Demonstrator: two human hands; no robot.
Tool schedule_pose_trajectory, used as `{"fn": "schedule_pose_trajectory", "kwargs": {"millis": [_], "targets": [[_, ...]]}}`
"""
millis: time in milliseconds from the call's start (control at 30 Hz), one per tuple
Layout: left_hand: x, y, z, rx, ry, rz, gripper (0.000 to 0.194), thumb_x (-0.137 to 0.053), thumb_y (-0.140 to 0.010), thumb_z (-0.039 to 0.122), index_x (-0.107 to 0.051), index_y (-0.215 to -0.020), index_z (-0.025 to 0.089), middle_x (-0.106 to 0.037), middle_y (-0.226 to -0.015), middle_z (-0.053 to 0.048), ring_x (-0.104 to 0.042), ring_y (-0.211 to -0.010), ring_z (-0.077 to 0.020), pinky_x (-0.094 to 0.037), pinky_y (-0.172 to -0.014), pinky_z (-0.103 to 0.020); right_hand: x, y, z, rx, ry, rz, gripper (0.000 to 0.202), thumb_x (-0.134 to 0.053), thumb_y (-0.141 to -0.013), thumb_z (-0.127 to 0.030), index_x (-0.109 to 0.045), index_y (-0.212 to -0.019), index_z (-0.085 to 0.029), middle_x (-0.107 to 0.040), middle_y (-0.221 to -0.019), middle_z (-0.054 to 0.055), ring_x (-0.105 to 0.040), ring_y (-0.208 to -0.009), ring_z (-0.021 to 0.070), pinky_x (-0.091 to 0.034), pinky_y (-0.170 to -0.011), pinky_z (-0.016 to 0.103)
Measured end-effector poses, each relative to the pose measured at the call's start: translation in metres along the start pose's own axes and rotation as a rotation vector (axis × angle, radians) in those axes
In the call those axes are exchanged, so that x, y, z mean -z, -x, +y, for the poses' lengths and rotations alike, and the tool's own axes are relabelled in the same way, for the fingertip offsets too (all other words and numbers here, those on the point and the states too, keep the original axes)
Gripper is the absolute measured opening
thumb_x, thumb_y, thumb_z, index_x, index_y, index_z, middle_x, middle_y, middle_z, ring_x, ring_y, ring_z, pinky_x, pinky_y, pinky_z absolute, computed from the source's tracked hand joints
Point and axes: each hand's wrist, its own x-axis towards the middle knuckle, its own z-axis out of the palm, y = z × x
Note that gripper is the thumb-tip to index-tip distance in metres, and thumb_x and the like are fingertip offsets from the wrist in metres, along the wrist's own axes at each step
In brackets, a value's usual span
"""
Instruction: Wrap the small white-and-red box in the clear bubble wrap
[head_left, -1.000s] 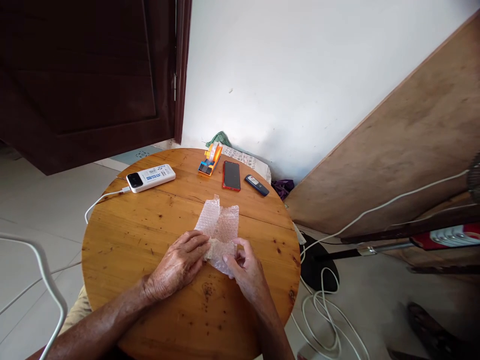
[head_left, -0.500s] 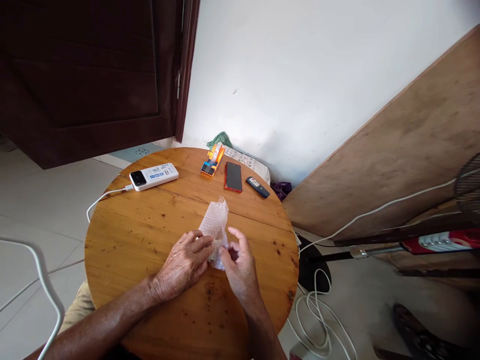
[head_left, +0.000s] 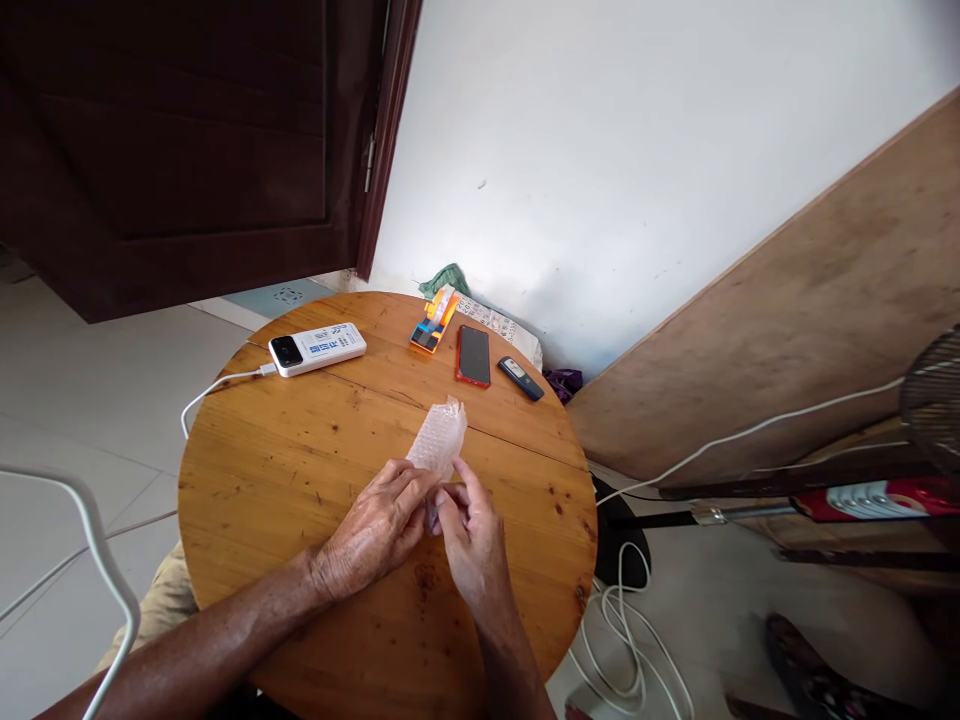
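A piece of bubble wrap (head_left: 439,438) lies on the round wooden table (head_left: 300,500), its far end flat and its near end under my fingers. My left hand (head_left: 381,515) presses on the wrap from the left, fingers bent over it. On the right, my right hand (head_left: 471,530) pinches the near end of the wrap between thumb and curled fingers, with the index finger stretched along its edge. Whether anything is wrapped inside is hidden by my hands.
Along the table's far side are a white power bank (head_left: 318,349) with a cable plugged in, an orange tape dispenser (head_left: 435,320), a phone in a red case (head_left: 473,356) and a small dark device (head_left: 520,378). Coiled white cable (head_left: 622,640) lies on the floor at right.
The near end of the bubble wrap is now gathered in under my fingers. My right hand has come in closer to the left. The whole view has shifted slightly.
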Motion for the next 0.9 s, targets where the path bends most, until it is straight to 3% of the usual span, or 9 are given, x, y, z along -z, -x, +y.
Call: {"fn": "schedule_pose_trajectory", "kwargs": {"millis": [133, 267, 500, 633, 733, 833, 900], "targets": [[-0.001, 0.003, -0.001, 0.042, 0.044, 0.003, 0.062, -0.049, -0.084, 0.003, -0.038, -0.142, 0.022, -0.061, -0.123, -0.011, -0.056, -0.112, -0.0235, -0.053, -0.095, -0.042, 0.001, 0.006, 0.002, 0.044, 0.045, -0.049, 0.049, -0.045, -0.092, -0.027, -0.047, -0.139, -0.015, -0.071, -0.099, 0.010, -0.066, -0.075, 0.0165, -0.056, -0.070, 0.028], [0.003, 0.005, -0.002, 0.156, 0.203, 0.052, 0.063, -0.050, -0.077, 0.004, -0.043, -0.137, 0.023, -0.058, -0.124, -0.011, -0.058, -0.111, -0.0231, -0.055, -0.092, -0.040, -0.002, 0.009, 0.007, 0.134, 0.238, -0.055, 0.059, -0.049, -0.083, -0.018, -0.046, -0.142, -0.017, -0.070, -0.104, 0.010, -0.067, -0.083, 0.0192, -0.057, -0.077, 0.032], [-0.005, 0.000, 0.000, 0.365, 0.226, 0.142, 0.016, -0.061, -0.086, 0.026, -0.063, -0.100, 0.020, -0.059, -0.110, -0.008, -0.063, -0.098, -0.0209, -0.058, -0.078, -0.035, -0.006, 0.011, 0.009, 0.186, 0.497, -0.033, 0.062, -0.050, -0.085, -0.018, -0.041, -0.146, -0.016, -0.068, -0.120, 0.017, -0.068, -0.098, 0.0268, -0.056, -0.086, 0.041], [-0.012, -0.002, 0.002, 0.357, 0.160, 0.150, 0.006, -0.062, -0.085, 0.021, -0.063, -0.091, 0.021, -0.059, -0.103, -0.006, -0.061, -0.097, -0.0199, -0.055, -0.086, -0.036, -0.002, 0.011, 0.009, 0.181, 0.381, -0.063, 0.071, -0.050, -0.081, -0.014, -0.035, -0.150, -0.019, -0.069, -0.115, 0.013, -0.068, -0.087, 0.0224, -0.057, -0.082, 0.038], [-0.013, -0.002, 0.004, 0.340, 0.131, 0.147, 0.012, -0.059, -0.082, 0.014, -0.062, -0.091, 0.021, -0.059, -0.102, -0.006, -0.061, -0.094, -0.0195, -0.056, -0.082, -0.035, 0.006, 0.009, 0.008, 0.199, 0.203, -0.111, 0.072, -0.049, -0.080, -0.012, -0.032, -0.150, -0.020, -0.070, -0.109, 0.008, -0.066, -0.077, 0.0161, -0.056, -0.075, 0.031], [-0.013, 0.000, 0.003, 0.324, 0.107, 0.143, 0.019, -0.058, -0.078, 0.009, -0.061, -0.093, 0.021, -0.059, -0.103, -0.006, -0.061, -0.093, -0.0201, -0.056, -0.081, -0.035, 0.022, 0.002, 0.010, 0.172, 0.141, -0.043, 0.055, -0.048, -0.086, -0.017, -0.044, -0.140, -0.020, -0.070, -0.098, 0.005, -0.062, -0.069, 0.0129, -0.053, -0.066, 0.025], [-0.014, 0.001, 0.002, 0.311, 0.103, 0.142, 0.024, -0.057, -0.076, 0.007, -0.060, -0.095, 0.022, -0.059, -0.105, -0.006, -0.061, -0.095, -0.0205, -0.056, -0.083, -0.036, 0.034, -0.008, 0.009, 0.171, 0.222, -0.005, 0.041, -0.047, -0.090, -0.022, -0.054, -0.130, -0.019, -0.069, -0.093, 0.004, -0.062, -0.070, 0.0137, -0.051, -0.066, 0.025]]}}
